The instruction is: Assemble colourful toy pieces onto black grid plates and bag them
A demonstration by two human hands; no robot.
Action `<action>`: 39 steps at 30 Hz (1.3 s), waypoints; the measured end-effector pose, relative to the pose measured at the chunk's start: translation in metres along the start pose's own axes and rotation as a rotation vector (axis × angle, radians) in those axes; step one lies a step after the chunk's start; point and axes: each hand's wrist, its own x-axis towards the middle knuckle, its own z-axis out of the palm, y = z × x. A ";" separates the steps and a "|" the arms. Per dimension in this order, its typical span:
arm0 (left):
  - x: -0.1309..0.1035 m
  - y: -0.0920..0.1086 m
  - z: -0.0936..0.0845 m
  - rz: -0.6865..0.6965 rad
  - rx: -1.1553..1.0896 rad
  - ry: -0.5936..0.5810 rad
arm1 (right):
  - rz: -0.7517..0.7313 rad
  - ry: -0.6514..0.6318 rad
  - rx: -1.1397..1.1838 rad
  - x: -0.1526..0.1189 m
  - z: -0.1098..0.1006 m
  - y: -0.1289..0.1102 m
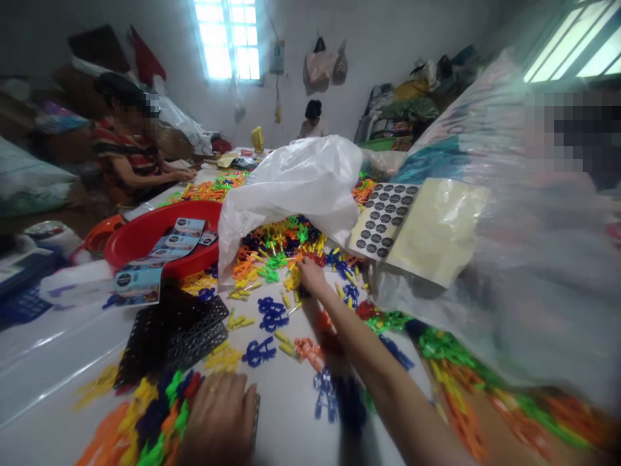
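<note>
My right hand [312, 275] reaches into the near edge of a heap of small colourful plastic pieces [276, 249]; its fingertips are among yellow and red ones, and what they hold is too small to tell. Low in the view, my left hand [220, 414] rests palm down beside a bunch of orange, yellow, green and blue pieces [145, 421], over the edge of a dark flat item. Between the hands, blue figures [272, 314], an orange figure [309, 351] and yellow pieces lie on the white table [286, 414].
A white plastic bag [301, 175] covers the heap's back. To the left are a red basin [140, 233] with printed cards [138, 283] and black perforated trays [169, 336]. Sticker sheets [383, 220] lie right, beside large plastic bags. Two people sit farther back; a blurred person is at right.
</note>
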 end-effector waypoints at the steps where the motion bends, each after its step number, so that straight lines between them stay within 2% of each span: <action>1: -0.001 -0.002 0.004 0.004 0.017 0.044 | -0.013 -0.012 -0.004 0.010 0.000 0.001; 5: -0.007 -0.009 0.016 -0.002 0.073 0.150 | -0.079 -0.051 -0.005 0.028 -0.002 0.002; 7: -0.007 -0.007 0.016 -0.024 0.060 0.139 | -0.097 -0.058 0.006 0.023 -0.008 0.004; 9: -0.003 -0.002 0.009 -0.069 0.042 0.057 | -0.091 -0.067 0.029 0.007 -0.017 0.006; 11: 0.005 0.003 -0.001 -0.128 0.021 -0.055 | -0.076 -0.069 0.065 -0.021 -0.024 0.003; 13: 0.013 0.007 -0.010 -0.177 0.010 -0.123 | -0.065 -0.026 0.250 -0.063 -0.024 -0.010; 16: 0.020 0.008 -0.018 -0.216 0.032 -0.173 | -0.066 0.009 0.769 -0.143 -0.005 -0.045; 19: 0.019 0.009 -0.022 -0.179 0.065 -0.244 | -0.044 -0.126 1.057 -0.213 0.023 -0.086; 21: 0.018 0.009 -0.024 -0.134 0.057 -0.302 | -0.004 -0.166 1.147 -0.236 0.039 -0.105; 23: 0.017 0.009 -0.025 -0.112 0.037 -0.343 | -0.006 -0.141 1.205 -0.245 0.049 -0.114; 25: 0.017 0.008 -0.025 -0.113 0.022 -0.358 | -0.081 -0.082 1.181 -0.247 0.056 -0.118; 28: 0.014 0.005 -0.024 -0.122 0.002 -0.341 | -0.207 -0.015 0.921 -0.253 0.069 -0.120; 32: 0.008 -0.002 -0.025 -0.043 -0.029 -0.346 | -0.259 -0.099 0.519 -0.256 0.078 -0.134; 35: 0.004 -0.006 -0.027 -0.002 0.004 -0.368 | -0.244 -0.194 0.372 -0.249 0.068 -0.143; 39: -0.001 -0.007 -0.024 0.022 0.074 -0.313 | -0.301 -0.266 0.370 -0.240 0.046 -0.137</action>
